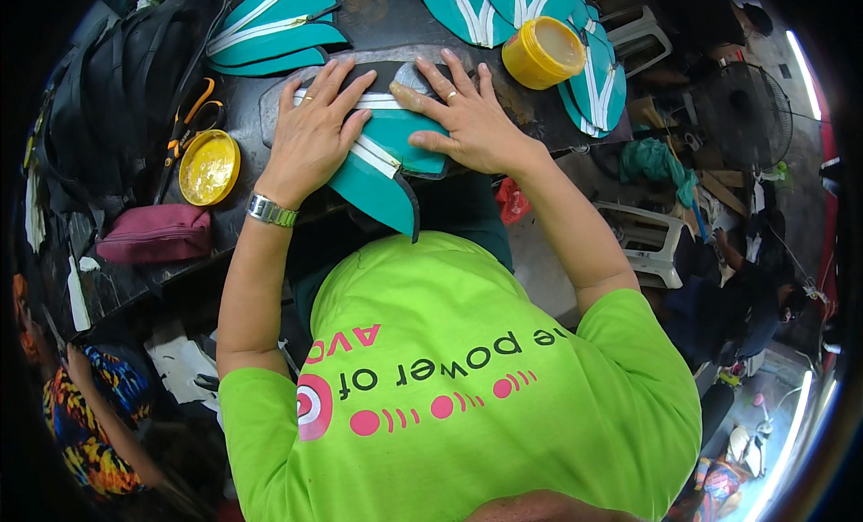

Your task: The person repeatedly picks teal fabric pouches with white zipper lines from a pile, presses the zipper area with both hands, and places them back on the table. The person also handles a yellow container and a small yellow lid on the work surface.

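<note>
Both my hands lie palm down on a teal panel (404, 131) with black trim and white zipper strips, on a worn grey slab at the table's edge. My left hand (316, 131) presses its left part, fingers stretched and thumb on the teal. My right hand (472, 117) spreads its fingers over the far right part, where a greyish patch shows at the fingertips. Nearer my body, a second teal flap (373, 185) with a white zipper strip hangs past the table edge. What lies under my palms is hidden.
More teal zippered panels (274, 36) lie at the back. An open yellow tub (542, 54) stands back right. A yellow lid (209, 167), orange-handled scissors (187, 122), a maroon pouch (157, 234) and black straps (108, 117) lie left. Another person's arm (112, 423) is lower left.
</note>
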Motion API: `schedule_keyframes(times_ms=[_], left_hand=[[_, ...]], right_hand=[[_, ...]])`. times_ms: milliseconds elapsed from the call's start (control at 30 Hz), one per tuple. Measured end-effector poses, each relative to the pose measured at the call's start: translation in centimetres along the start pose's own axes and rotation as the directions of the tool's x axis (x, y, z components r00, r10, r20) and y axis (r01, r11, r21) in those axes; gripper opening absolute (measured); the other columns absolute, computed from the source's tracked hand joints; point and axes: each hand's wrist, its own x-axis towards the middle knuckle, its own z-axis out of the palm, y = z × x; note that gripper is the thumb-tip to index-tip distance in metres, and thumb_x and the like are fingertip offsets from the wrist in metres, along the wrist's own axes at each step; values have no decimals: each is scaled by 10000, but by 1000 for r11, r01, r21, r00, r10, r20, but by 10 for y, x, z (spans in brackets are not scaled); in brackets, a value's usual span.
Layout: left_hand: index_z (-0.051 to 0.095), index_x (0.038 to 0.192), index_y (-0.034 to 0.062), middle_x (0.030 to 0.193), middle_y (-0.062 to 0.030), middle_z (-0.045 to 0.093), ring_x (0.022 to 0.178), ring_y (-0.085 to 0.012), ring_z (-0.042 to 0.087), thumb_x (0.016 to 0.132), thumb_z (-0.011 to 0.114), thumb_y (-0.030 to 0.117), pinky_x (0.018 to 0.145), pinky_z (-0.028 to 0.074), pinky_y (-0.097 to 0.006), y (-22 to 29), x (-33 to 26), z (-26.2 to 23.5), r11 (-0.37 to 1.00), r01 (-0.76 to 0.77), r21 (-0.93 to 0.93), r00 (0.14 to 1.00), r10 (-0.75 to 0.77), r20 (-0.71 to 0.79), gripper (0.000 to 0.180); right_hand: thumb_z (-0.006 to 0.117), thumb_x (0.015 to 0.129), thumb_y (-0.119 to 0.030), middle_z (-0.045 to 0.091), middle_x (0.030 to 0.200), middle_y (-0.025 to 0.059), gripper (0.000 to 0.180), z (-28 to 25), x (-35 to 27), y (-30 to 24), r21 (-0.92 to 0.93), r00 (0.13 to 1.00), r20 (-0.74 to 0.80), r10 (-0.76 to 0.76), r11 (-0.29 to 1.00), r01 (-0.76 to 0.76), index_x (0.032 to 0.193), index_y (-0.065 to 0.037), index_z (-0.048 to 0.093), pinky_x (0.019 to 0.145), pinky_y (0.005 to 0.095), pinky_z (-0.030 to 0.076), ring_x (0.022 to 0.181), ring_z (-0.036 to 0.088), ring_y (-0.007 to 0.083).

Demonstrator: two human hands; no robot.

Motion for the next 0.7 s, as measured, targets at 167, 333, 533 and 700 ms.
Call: schedule_keyframes(times_ms=[167,333,533,700], left_hand=[[538,1443,233,1502,-80,498,1409,-230,433,987,569,391,1090,318,-491,-1,6,3,999,22,44,996,-19,-86,484],[595,1380,206,1336,-64,579,1265,-284,506,922,664,388,1023,376,-467,-8,15,-2,998,22,-54,994,-28,-104,497],[605,1380,204,1339,-78,575,1262,-293,503,941,654,365,1010,403,-464,-15,34,4,999,48,14,990,-46,-130,470],[605,1380,229,1375,-85,577,1301,-288,482,967,605,430,1023,358,-476,-20,49,24,993,106,49,982,-97,-163,460]], right_hand=[[436,927,-722,222,1666,124,721,1,-21,-25,-50,994,-48,-102,994,100,1551,-367,373,1144,750,53,1545,95,403],[405,927,-739,178,1681,98,718,1,-36,-46,58,989,-4,-145,988,145,1549,-380,375,1146,743,19,1551,67,391],[395,967,-696,223,1664,142,686,-2,-33,-36,88,994,-46,-97,991,101,1536,-314,427,1153,728,0,1551,54,398],[372,960,-718,271,1650,127,741,2,-15,-34,8,996,-82,-34,999,35,1559,-283,385,1158,724,0,1552,81,382]])
